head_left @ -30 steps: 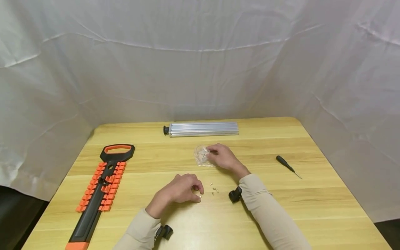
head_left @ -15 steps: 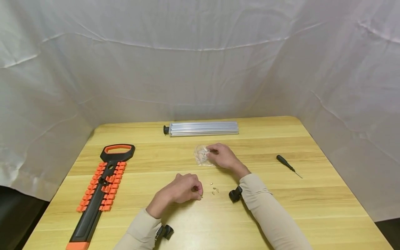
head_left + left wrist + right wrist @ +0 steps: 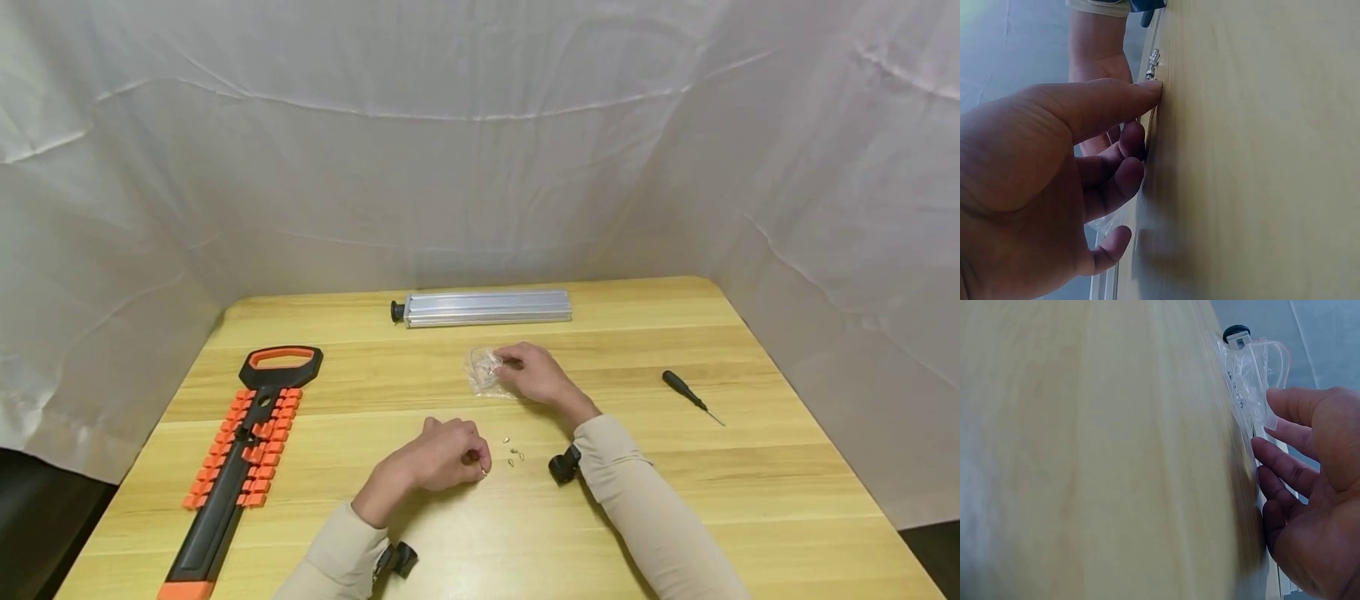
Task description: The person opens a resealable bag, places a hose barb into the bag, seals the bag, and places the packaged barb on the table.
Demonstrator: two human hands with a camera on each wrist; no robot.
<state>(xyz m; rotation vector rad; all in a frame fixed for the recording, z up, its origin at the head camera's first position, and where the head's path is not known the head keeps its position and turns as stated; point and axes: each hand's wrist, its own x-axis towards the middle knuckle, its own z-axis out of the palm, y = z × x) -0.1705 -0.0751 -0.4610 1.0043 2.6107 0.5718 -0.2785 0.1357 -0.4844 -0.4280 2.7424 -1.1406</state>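
My left hand [image 3: 442, 454] is low over the wooden table, thumb and index fingertip pinching a small brass-coloured metal piece [image 3: 484, 473]. In the left wrist view the left hand's thumb [image 3: 1110, 103] reaches to the tabletop while the other fingers curl loosely. Several similar small metal pieces [image 3: 513, 452] lie just right of those fingertips. Farther back, a clear plastic bag [image 3: 483, 371] lies on the table with small metal bits inside. My right hand [image 3: 532, 375] holds the bag's right edge between thumb and fingers, also seen in the right wrist view, where the bag [image 3: 1250, 381] stands partly raised.
Behind the hands lies a silver aluminium bar [image 3: 487, 308] with a black knob. A black and orange long-handled holder with orange clips [image 3: 251, 442] is at the left. On the right lies a black-handled screwdriver [image 3: 686, 392]. A pale curtain [image 3: 480, 183] surrounds the table's back and sides.
The left thumb and index fingertip have closed together on the small metal piece, which was lying at the thumb tip. My right hand stays at the bag.
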